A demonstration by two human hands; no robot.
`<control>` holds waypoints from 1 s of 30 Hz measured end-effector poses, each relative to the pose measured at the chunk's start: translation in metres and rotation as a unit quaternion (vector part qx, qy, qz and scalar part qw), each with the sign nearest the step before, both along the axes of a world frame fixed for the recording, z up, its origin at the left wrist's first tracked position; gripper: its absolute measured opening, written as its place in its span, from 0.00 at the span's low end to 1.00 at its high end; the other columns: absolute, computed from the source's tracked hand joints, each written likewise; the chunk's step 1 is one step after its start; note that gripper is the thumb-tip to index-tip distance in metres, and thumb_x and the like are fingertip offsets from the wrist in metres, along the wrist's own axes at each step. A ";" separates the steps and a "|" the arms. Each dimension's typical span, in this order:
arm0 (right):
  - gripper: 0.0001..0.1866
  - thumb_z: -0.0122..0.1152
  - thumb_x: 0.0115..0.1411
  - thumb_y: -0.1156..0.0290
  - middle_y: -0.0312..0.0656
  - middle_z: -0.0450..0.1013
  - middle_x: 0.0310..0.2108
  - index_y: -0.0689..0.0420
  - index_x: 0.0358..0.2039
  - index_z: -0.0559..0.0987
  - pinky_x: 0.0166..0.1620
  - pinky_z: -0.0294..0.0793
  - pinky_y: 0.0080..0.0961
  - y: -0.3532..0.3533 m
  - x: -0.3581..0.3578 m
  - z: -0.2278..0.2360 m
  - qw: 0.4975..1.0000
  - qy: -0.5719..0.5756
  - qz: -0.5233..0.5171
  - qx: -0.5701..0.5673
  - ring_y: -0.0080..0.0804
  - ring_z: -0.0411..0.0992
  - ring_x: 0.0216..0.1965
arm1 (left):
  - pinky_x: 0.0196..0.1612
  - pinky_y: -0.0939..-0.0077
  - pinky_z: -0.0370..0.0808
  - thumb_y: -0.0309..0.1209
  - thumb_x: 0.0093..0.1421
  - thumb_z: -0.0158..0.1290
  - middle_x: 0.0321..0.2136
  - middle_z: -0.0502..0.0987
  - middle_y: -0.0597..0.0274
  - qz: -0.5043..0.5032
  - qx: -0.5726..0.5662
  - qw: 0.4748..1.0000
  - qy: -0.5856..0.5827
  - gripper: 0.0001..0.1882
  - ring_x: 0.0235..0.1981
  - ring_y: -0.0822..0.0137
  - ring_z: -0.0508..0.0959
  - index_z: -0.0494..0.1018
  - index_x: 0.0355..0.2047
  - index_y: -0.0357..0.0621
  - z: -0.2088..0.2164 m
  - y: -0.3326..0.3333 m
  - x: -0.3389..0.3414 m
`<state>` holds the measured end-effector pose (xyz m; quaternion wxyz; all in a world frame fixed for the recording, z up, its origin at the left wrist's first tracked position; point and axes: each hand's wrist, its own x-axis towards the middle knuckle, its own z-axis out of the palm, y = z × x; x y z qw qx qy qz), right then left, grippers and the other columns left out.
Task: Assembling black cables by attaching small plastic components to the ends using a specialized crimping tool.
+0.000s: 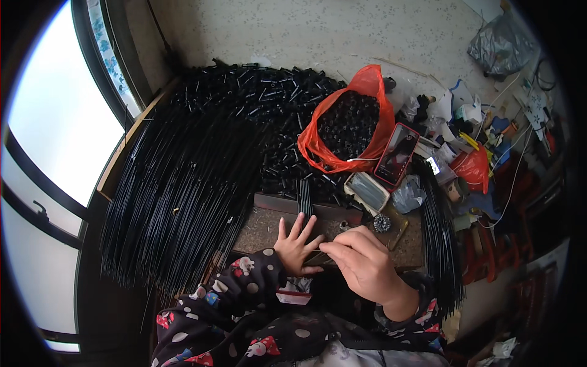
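My left hand [296, 248] lies with its fingers spread on the brown work board [247, 237]. Its middle fingertips reach the near ends of a small row of thin dark rods [304, 197], which lies across a low dark ledge [275, 205]. Just to the right, my right hand [367, 263] is raised with thumb and fingers pinched together, close to the left index finger. Whatever the pinch holds, if anything, is too small to make out. A round cluster of small metal-looking pieces [381, 223] sits beyond the right hand.
Long thin black rods [177, 189] cover the left side; more rods [437, 238] lie at right. Black tubular parts [257, 92] are heaped behind. A red plastic bag [312, 144] holds small dark pieces. Beside it are a phone [397, 153], a rectangular container [368, 191] and a clear bag [408, 194].
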<state>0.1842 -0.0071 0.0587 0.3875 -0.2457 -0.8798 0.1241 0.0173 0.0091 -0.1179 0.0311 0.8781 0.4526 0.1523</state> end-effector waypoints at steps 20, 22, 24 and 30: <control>0.15 0.60 0.40 0.85 0.42 0.68 0.28 0.62 0.31 0.76 0.30 0.69 0.27 0.005 -0.007 -0.007 0.999 0.040 -0.007 0.014 0.37 0.68 0.28 | 0.55 0.40 0.50 0.61 0.37 0.54 0.60 0.46 0.42 -0.037 -0.016 0.999 -0.005 0.50 0.61 0.43 0.45 0.56 0.57 0.46 0.004 0.007 -0.021; 0.14 0.60 0.40 0.85 0.42 0.68 0.28 0.62 0.31 0.76 0.30 0.69 0.27 0.006 -0.001 -0.012 0.999 0.042 -0.015 0.007 0.37 0.68 0.28 | 0.56 0.42 0.49 0.60 0.38 0.54 0.60 0.47 0.45 -0.024 -0.021 0.999 0.042 0.50 0.61 0.44 0.46 0.55 0.57 0.46 0.016 0.006 -0.025; 0.14 0.60 0.40 0.85 0.42 0.68 0.28 0.63 0.31 0.76 0.30 0.69 0.28 0.000 -0.004 -0.010 0.999 0.042 -0.004 -0.005 0.37 0.68 0.28 | 0.56 0.42 0.49 0.60 0.37 0.55 0.60 0.47 0.47 -0.007 -0.020 0.999 0.037 0.51 0.61 0.45 0.47 0.53 0.58 0.46 0.013 0.004 -0.031; 0.15 0.58 0.47 0.76 0.42 0.67 0.29 0.66 0.37 0.74 0.33 0.72 0.21 -0.058 -0.014 -0.009 0.970 -0.074 0.221 -0.066 0.34 0.69 0.31 | 0.57 0.45 0.48 0.43 0.39 0.54 0.61 0.47 0.47 -0.046 0.018 0.993 0.104 0.46 0.61 0.47 0.47 0.51 0.59 0.42 0.008 -0.001 -0.026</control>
